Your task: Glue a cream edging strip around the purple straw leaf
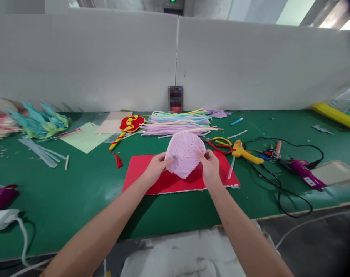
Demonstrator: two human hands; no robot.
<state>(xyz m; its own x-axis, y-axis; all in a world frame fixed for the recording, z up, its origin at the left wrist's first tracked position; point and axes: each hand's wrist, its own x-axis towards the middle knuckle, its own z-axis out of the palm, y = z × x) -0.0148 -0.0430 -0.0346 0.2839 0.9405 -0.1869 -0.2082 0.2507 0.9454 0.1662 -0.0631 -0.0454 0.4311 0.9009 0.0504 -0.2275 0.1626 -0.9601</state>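
Observation:
Between my two hands is a lilac leaf-shaped piece, its face covered in slanting rows of fuzzy strips like pipe cleaners, with its point toward me. My left hand pinches its left edge, thumb on the front. On the opposite edge my right hand grips it the same way. The fingers behind the piece are hidden. Beneath it lies a red board with a ragged white front edge. Just beyond are many loose pastel pipe cleaners.
Right of the board are scissors, a yellow glue gun with a black cord, and a purple device. A red-and-yellow fan-shaped ornament, green paper and teal leafy shapes lie left. A phone leans against the partition.

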